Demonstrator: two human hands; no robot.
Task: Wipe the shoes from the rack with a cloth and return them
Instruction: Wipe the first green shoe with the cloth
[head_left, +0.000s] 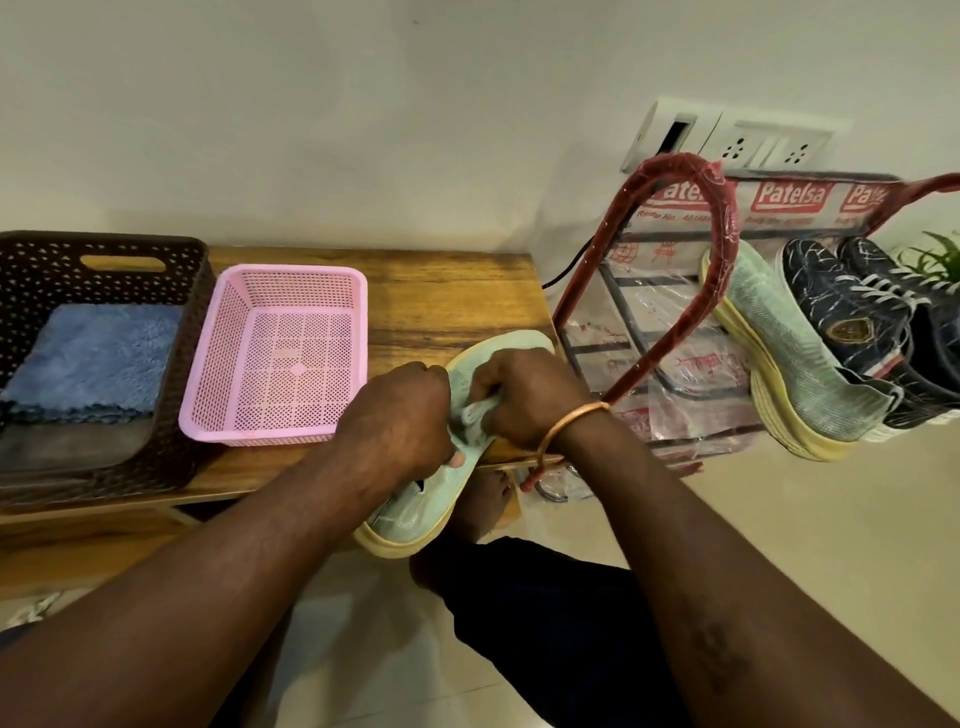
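**A:** Which shoe are you handling, and where is it?

**B:** I am handling the mint-green knit shoe with the thick yellow sole. It is lying at the near right corner of the brown wooden desk. Its toe is pointing toward the wall and its heel is hanging past the front edge.

**A:** What are your hands doing?

**B:** My left hand is gripping the shoe's upper from the left, with the fingers curling round it. My right hand, wearing a copper-coloured bangle at the wrist, is pinching a whitish bunch over the middle of the shoe, between the two hands. I cannot tell whether that bunch is lace or cloth.

**A:** What is sitting on the rack?

**B:** The red-wrapped metal rack, partly covered in printed clear plastic, is standing just to the right of the desk. A second mint-green shoe is leaning on it with its toe up. A pair of dark navy lace-up sneakers with white streaks is sitting just beside that one.

**A:** Is anything else lying on the desk?

**B:** A pink perforated plastic basket is sitting just left of my hands. At the far left, a dark brown perforated basket is holding a folded blue fluffy cloth.
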